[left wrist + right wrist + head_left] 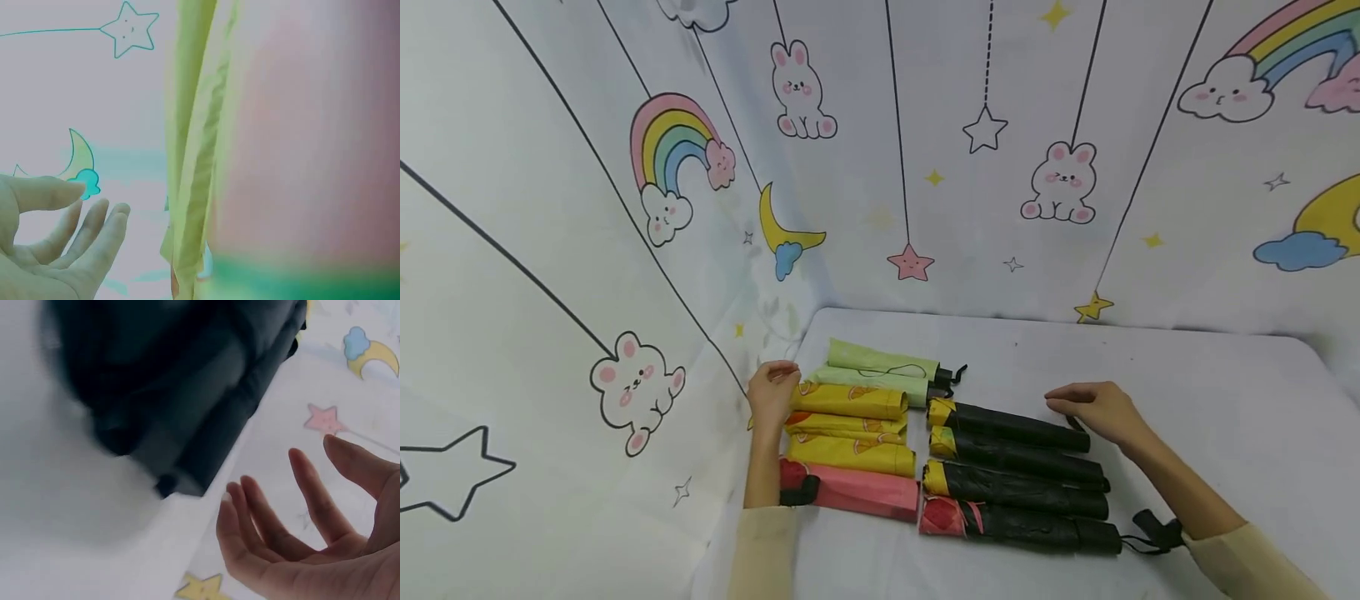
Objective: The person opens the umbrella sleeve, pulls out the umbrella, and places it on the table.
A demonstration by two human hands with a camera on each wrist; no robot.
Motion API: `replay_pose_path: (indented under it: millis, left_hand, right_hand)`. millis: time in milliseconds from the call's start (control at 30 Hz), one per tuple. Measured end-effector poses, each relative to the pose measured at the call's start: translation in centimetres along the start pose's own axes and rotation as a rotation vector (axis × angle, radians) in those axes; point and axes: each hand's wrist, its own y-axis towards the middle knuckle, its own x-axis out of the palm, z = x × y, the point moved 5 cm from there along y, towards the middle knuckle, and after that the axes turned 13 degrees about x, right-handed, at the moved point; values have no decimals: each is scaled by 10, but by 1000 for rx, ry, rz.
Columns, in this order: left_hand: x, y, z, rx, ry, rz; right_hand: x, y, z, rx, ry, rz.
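Note:
My left hand (771, 398) hovers by the left end of a yellow folded umbrella (853, 402) with orange-slice prints. In the left wrist view the fingers (100, 234) bend loosely with nothing between them. Over the right end of the uppermost black folded umbrella (1015, 423) is my right hand (1101, 410), fingers relaxed and holding nothing; the right wrist view shows it apart from the dark folded fabric (206, 406). Several black umbrellas lie in a column, most with yellow ends; the lowest black umbrella (1030, 527) has a red end.
Two light green umbrellas (880, 360) lie behind the yellow ones. A pink umbrella (868, 492) is nearest on the left, beside a black handle piece (801, 492). Another black handle with a cord (1157, 530) lies near the right forearm. Printed curtains border the white table (1225, 400).

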Motion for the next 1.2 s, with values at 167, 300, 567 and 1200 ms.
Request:
replay_pose_path:
  millis: [167, 300, 567, 1200]
  left_hand:
    - [5, 4, 2, -22, 7, -28]
    - [8, 5, 2, -34, 24, -39]
    - [13, 9, -3, -14, 82, -14]
    - [24, 15, -17, -97, 106, -114]
  right_hand:
    - [10, 9, -22, -37, 12, -54]
    - [21, 16, -35, -65, 12, -78]
    - [45, 35, -60, -105, -32, -79]
    - [104, 64, -107, -104, 40, -212]
